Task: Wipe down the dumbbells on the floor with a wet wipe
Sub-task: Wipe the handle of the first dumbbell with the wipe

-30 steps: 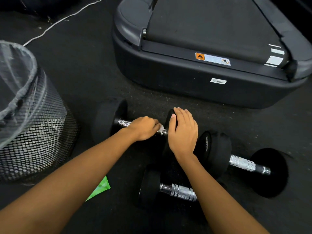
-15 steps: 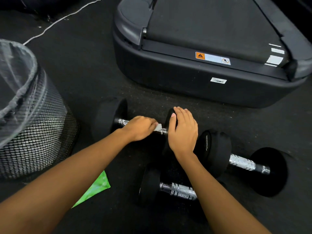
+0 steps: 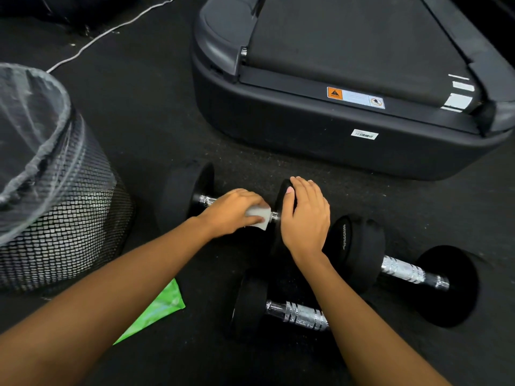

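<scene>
On the far dumbbell (image 3: pixel 178 201), left fingers (image 3: pixel 248 196) tight round a wet wipe (image 3: pixel 259 217), right fingers (image 3: pixel 308 188) flat across its right head (image 3: pixel 281 201).

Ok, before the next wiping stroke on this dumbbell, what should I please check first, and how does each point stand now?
1. Wet wipe in the grip: ok, the left hand holds it on the handle of the far dumbbell.
2. Far dumbbell steadied: ok, the right hand presses on its right head.
3. Room to stroke left: ok, bare chrome shows beside the left head.
4. Wipe moist and clean enough: cannot tell.
5. Near dumbbell and right dumbbell already wiped: cannot tell.
6. Mesh bin at hand for the used wipe: ok, it stands to the left.
</scene>
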A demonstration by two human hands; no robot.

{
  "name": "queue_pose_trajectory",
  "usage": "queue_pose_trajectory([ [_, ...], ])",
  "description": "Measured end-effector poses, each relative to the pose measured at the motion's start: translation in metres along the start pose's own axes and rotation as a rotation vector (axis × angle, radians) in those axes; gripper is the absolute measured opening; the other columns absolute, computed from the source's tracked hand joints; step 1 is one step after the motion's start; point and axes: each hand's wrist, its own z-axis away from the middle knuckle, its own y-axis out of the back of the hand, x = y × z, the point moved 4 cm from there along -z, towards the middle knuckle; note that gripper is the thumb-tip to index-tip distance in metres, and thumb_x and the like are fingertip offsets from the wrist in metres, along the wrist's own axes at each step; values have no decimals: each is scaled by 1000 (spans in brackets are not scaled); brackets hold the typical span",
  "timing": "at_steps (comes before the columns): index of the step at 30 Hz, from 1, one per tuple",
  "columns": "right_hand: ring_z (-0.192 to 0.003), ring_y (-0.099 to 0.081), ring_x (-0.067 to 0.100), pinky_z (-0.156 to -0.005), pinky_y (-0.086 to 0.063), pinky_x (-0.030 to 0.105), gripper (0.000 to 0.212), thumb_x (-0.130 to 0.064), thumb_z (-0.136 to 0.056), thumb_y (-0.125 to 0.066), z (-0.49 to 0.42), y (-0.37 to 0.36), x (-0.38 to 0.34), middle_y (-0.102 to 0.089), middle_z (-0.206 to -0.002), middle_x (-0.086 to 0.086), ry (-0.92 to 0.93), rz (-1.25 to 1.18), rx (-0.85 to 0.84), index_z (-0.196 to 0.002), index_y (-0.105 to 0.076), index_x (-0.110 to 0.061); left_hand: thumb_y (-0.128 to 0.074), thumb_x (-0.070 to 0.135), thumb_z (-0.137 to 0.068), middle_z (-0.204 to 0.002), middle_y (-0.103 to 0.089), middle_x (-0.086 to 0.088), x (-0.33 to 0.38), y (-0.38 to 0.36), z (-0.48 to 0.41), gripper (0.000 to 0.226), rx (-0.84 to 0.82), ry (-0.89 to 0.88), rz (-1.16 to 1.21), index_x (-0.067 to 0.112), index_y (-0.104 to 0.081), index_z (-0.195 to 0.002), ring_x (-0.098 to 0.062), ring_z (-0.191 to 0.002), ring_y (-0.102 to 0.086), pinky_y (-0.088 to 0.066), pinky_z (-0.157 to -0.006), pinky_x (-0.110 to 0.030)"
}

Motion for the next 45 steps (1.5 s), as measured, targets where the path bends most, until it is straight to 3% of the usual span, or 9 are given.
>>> queue_pose_trajectory([
  [7, -128, -44, 19, -104, -33, 37, 49, -35, -94, -27, 0, -1, 1, -58, -128, 2, -5, 2, -13, -124, -57, -12, -67, 17, -81, -110, -51, -1, 20, -10, -1, 33, 111, -104, -126, 12, -51, -109, -13, -101, -45, -35, -85, -21],
  [11, -128, -44, 19, -103, -32, 35, 48, -35, -94, -27, 0, 1, 0, -59, -128, 2, 0, -8, -9, -124, -58, -12, -65, 16, -83, -117, -49, 2, 0, -3, 13, 30, 78, -97, -23, 17, -51, -109, -10, -109, -44, -45, -88, -30],
  [15, -128, -43, 19, -104, -32, 35, 49, -35, -94, -26, 0, 0, 1, -58, -128, 1, -6, -8, -17, -124, -57, -13, -63, 20, -87, -123, -53, 2, -16, 2, 23, 32, 110, -20, 86, 15, -55, -117, -10, -116, -45, -39, -98, -27],
  [23, -128, -44, 19, -104, -33, 36, 49, -36, -94, -26, 0, 0, 1, -59, -128, 1, -10, 1, -20, -124, -57, -13, -40, 35, -98, -129, -56, -2, -3, -5, -6, 37, -42, 159, 14, 19, -54, -128, -16, -119, -50, -39, -98, -32],
  [28, -128, -43, 19, -104, -33, 36, 50, -35, -94, -25, 0, 1, 0, -58, -128, 2, 4, 13, -30, -124, -57, -12, -47, 29, -95, -126, -58, -1, 11, -10, -8, 35, -84, 81, 49, 20, -53, -129, -15, -115, -52, -44, -95, -34],
  [33, -127, -45, 21, -104, -34, 39, 52, -35, -93, -23, 0, 1, -1, -59, -127, 3, 28, 42, -54, -124, -57, -11, -58, 14, -89, -131, -53, -1, 8, -1, 12, 38, 22, -65, -53, 14, -54, -127, -13, -123, -45, -34, -100, -22],
  [39, -131, -37, 21, -109, -29, 41, 60, -39, -93, -10, -3, 6, -3, -51, -134, 4, 97, 168, -210, -131, -48, -13, -59, 12, -88, -134, -51, -1, -2, 15, 24, 33, 19, -41, -131, 15, -60, -121, -13, -127, -42, -35, -102, -24],
  [42, -136, -28, 19, -113, -21, 41, 46, -33, -100, -18, -5, 5, -1, -41, -143, 1, 102, 237, -337, -138, -38, -16, -55, 13, -91, -144, -39, 1, -2, 18, 28, 31, 26, 9, -182, 17, -58, -122, -14, -134, -32, -34, -103, -25],
  [45, -138, -23, 18, -114, -16, 41, 45, -32, -101, -19, -8, 8, -4, -36, -146, 0, 91, 248, -419, -141, -33, -17, -55, 11, -91, -146, -35, 1, -1, 21, 27, 29, 37, 83, -141, 16, -61, -119, -15, -132, -35, -36, -103, -26],
])
